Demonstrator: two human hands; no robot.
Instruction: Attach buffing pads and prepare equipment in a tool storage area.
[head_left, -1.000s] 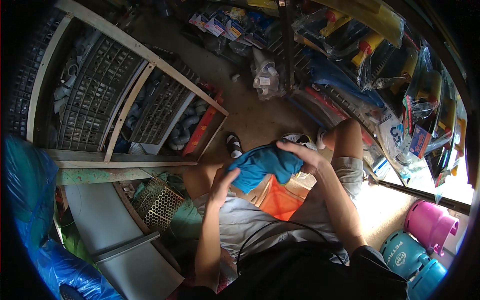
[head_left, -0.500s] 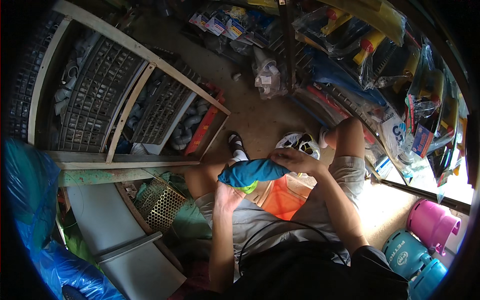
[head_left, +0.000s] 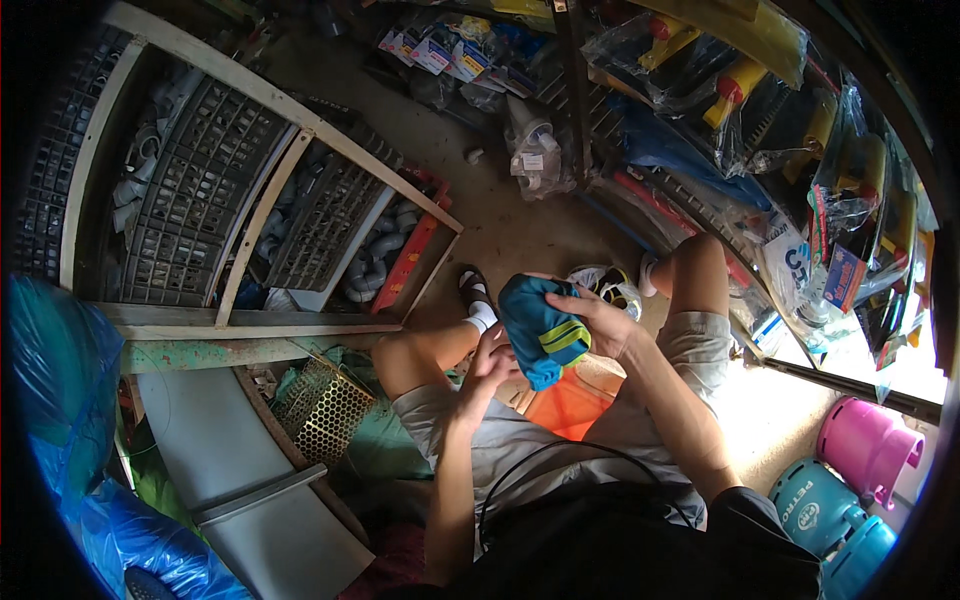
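A bunched-up teal cloth item (head_left: 532, 325) with yellow-green stripes hangs in front of my knees. It looks like a folded piece of clothing, though its exact kind is not plain. My right hand (head_left: 597, 318) grips it from the right, thumb across the top. To its left, my left hand (head_left: 487, 368) has its fingers apart at the cloth's edge; whether the fingertips touch the cloth I cannot tell. Below the cloth, between my legs, lies an orange bag or sheet (head_left: 570, 405). Just beyond my right hand is a white bundle with black and yellow parts (head_left: 612, 288).
A wooden rack (head_left: 225, 325) with grey crates of pipe fittings stands on the left. Shelves at right hold plastic-wrapped tools (head_left: 735, 90). Pink (head_left: 868, 450) and teal (head_left: 815, 508) gas cylinders stand at lower right. A perforated metal basket (head_left: 325, 410) sits near my left knee.
The stretched-out teal cloth has been gathered up and turned, showing its stripes. My left hand has let go of its end and opened; my right hand now grips the bundle.
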